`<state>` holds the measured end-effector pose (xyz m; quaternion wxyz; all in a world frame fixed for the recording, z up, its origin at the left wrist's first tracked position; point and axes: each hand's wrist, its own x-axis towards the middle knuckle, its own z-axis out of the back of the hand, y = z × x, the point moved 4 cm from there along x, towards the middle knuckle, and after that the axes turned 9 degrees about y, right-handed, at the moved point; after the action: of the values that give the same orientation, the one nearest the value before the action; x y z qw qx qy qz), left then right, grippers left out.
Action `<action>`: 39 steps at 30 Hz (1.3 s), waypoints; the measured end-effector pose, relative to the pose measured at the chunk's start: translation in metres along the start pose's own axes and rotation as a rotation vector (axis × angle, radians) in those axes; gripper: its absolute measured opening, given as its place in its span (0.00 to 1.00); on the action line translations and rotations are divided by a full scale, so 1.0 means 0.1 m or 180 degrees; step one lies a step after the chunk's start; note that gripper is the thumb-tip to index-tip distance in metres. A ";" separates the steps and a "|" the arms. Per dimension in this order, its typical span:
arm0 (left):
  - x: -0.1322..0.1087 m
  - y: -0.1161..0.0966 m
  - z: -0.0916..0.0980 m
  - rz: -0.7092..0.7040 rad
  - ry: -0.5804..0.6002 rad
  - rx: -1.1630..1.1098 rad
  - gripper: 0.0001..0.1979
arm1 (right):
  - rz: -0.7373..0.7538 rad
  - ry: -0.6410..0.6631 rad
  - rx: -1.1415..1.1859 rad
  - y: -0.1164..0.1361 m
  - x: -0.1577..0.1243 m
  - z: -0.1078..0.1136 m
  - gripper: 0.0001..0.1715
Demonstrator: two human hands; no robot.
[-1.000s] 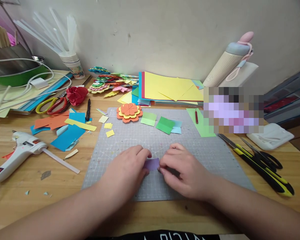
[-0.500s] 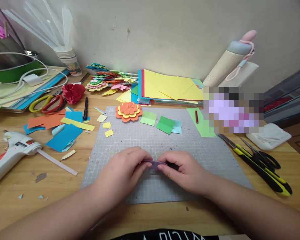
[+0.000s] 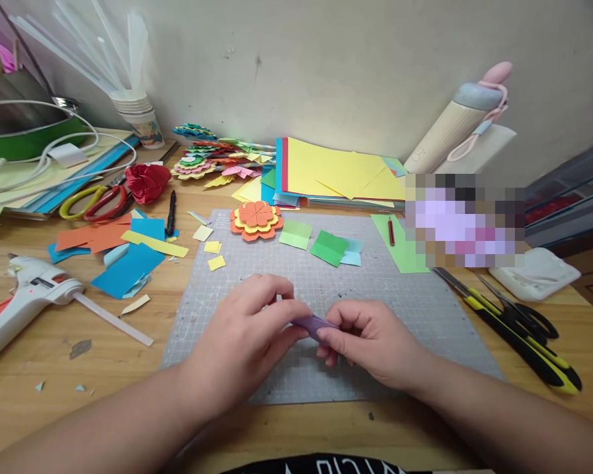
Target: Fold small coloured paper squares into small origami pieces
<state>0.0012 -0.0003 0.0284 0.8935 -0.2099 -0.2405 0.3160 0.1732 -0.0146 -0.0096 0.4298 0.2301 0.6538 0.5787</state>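
Note:
A small piece of purple paper (image 3: 312, 325) is held just above the grey cutting mat (image 3: 217, 349), pinched at both ends. My left hand (image 3: 250, 329) grips its left end between thumb and fingers. On its right end, my right hand (image 3: 370, 339) presses thumb against fingers. The paper looks folded, though the fingers hide much of it. Beyond the hands lie a layered orange and yellow paper flower (image 3: 255, 220), a light green creased paper (image 3: 295, 234), a darker green one (image 3: 329, 247) and a light blue one (image 3: 353, 252).
To the left are a hot glue gun (image 3: 39, 286), blue paper scraps (image 3: 128, 270) and red-handled scissors (image 3: 106, 203). On the right lie a yellow-black utility knife (image 3: 528, 342) and black scissors (image 3: 534, 320). A stack of coloured paper (image 3: 336, 168) and paper flowers (image 3: 212, 158) line the wall.
The purple paper has tilted, its right end lower, and shows more of its face. My left hand's fingers have risen and shifted; my right fingers have curled beneath the paper.

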 end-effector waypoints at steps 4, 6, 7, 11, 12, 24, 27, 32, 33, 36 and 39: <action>0.01 -0.02 -0.05 -0.0074 0.0210 0.0193 0.05 | 0.0038 -0.0093 -0.0262 0.01 0.00 0.00 0.12; 0.03 -0.01 -0.08 0.0019 0.0355 0.0024 0.04 | 0.0128 -0.0134 -0.0657 0.03 0.01 -0.01 0.12; 0.04 0.00 -0.10 0.0081 0.0427 -0.0039 0.04 | 0.0177 -0.0151 -0.0870 0.04 0.01 -0.01 0.12; 0.05 0.02 -0.14 0.0186 0.0677 0.0040 0.04 | 0.0294 -0.0117 -0.1322 0.04 0.01 -0.04 0.13; 0.05 0.02 -0.15 0.0177 0.0699 0.0067 0.03 | 0.0351 -0.0087 -0.1304 0.04 0.00 -0.04 0.12; 0.04 0.03 -0.08 -0.0388 0.0466 0.0559 0.10 | 0.2202 -0.0634 -0.3539 0.22 -0.11 0.00 0.11; 0.02 0.03 -0.11 -0.0417 0.0518 0.0790 0.11 | 0.2433 -0.0630 -0.3826 0.23 -0.13 -0.06 0.09; 0.02 0.02 -0.15 -0.0184 0.0815 0.0819 0.10 | 0.2037 -0.0167 -0.3955 0.17 -0.07 -0.12 0.12; 0.03 0.00 -0.16 -0.0100 0.0932 0.0835 0.06 | 0.1991 -0.0138 -0.3889 0.17 -0.06 -0.13 0.13; 0.03 -0.04 -0.17 0.0129 0.1351 0.0884 0.10 | 0.1867 -0.0063 -0.3664 0.16 -0.05 -0.12 0.13; 0.01 -0.02 -0.17 0.0403 0.1497 0.0719 0.13 | 0.1703 0.0015 -0.3318 0.15 -0.03 -0.09 0.11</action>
<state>0.0127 -0.0050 0.0167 0.9210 -0.1911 0.0240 0.3386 0.1643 -0.0193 0.0052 0.3237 0.1441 0.2029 0.9128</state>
